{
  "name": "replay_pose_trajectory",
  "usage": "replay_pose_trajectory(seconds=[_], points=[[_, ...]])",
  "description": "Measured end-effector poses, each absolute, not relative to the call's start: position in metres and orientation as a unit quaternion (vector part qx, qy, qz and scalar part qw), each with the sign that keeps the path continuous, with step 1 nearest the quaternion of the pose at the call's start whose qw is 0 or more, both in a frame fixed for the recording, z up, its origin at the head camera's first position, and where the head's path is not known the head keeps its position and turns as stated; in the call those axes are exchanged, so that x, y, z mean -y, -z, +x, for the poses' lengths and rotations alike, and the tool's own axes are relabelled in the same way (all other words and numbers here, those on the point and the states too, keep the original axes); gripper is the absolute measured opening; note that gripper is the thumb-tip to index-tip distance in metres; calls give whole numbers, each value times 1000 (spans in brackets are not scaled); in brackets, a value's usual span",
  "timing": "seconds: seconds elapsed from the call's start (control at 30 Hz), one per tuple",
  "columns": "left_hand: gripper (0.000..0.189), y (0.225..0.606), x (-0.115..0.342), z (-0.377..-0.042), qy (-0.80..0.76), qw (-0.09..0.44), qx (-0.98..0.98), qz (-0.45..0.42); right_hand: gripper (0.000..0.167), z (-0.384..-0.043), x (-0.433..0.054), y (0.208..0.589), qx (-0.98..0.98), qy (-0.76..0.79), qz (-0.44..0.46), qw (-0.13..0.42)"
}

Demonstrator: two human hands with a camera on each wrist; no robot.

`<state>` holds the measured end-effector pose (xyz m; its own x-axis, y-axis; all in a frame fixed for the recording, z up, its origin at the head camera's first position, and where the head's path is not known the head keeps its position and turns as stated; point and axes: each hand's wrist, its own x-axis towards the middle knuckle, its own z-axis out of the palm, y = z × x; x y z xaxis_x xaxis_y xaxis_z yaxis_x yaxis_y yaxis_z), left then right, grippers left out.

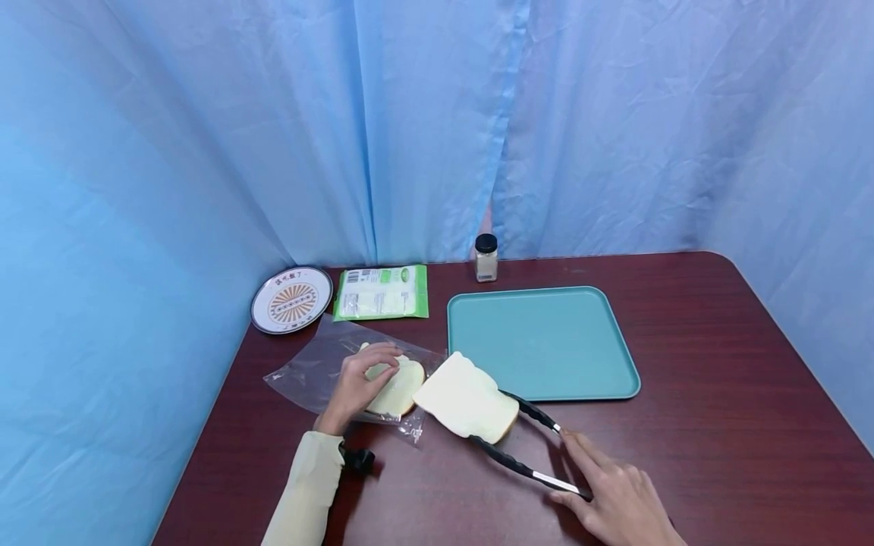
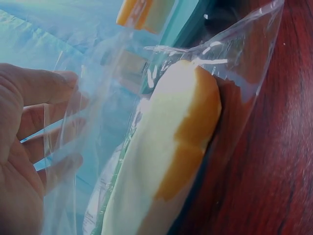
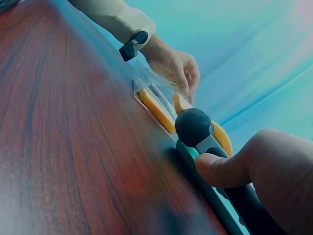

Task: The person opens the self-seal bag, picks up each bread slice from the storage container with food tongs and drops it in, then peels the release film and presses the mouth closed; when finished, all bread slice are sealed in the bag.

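the right grip [image 1: 617,497] is curled round black tongs [image 1: 508,459] that hold a bread slice [image 1: 467,398] ahead and to its left. the left grip [image 1: 359,379] pinches the clear bag [image 1: 303,371], a second slice [image 1: 408,379] inside beneath it. unbagging seems the step in hand; the next move likely calls for a steady squeeze.

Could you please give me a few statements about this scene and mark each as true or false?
1. The right hand holds the tongs. True.
2. The tongs grip a bread slice. True.
3. The left hand also grips the tongs. False: the left hand holds the bag.
4. A second slice lies in the bag. True.
5. The plate lies right of the tray. False: the plate lies left of the tray.
6. The jar stands on the tray. False: the jar stands beyond the tray.
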<state>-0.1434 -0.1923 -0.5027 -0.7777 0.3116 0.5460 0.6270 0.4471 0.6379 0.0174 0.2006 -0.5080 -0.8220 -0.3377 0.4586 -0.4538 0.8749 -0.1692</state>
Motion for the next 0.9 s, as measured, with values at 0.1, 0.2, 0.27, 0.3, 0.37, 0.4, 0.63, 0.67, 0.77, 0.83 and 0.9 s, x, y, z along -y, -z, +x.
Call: replay_pose_trajectory(seconds=[0.1,0.2,0.27,0.3,0.37,0.4,0.63,0.67,0.77,0.83,0.9], points=[[11,502,193,-143,443,174,834,-281,79,17,-199,508,945,-133,215,209],[11,502,193,-143,443,173,834,-282,80,17,-196,508,946,-128,215,206],[11,503,193,-143,443,174,833,-283,80,17,-194,507,947,-123,213,205],[11,504,193,-143,444,175,832,-283,81,17,-193,507,948,-121,212,204],[11,505,193,-143,445,177,831,-284,80,16,-191,507,949,-118,211,203],[11,505,193,-143,445,178,830,-285,81,16,-189,507,950,-117,210,202],[10,506,194,-143,452,186,823,-291,81,13,-182,507,950,-107,209,204],[10,506,194,-143,452,186,822,-291,81,12,-182,507,950,-105,210,205],[10,505,193,-143,451,188,822,-293,81,12,-181,508,950,-103,210,207],[10,504,193,-143,450,189,822,-294,81,11,-180,508,948,-104,212,211],[10,504,193,-143,450,188,822,-294,82,10,-178,508,948,-101,214,212]])
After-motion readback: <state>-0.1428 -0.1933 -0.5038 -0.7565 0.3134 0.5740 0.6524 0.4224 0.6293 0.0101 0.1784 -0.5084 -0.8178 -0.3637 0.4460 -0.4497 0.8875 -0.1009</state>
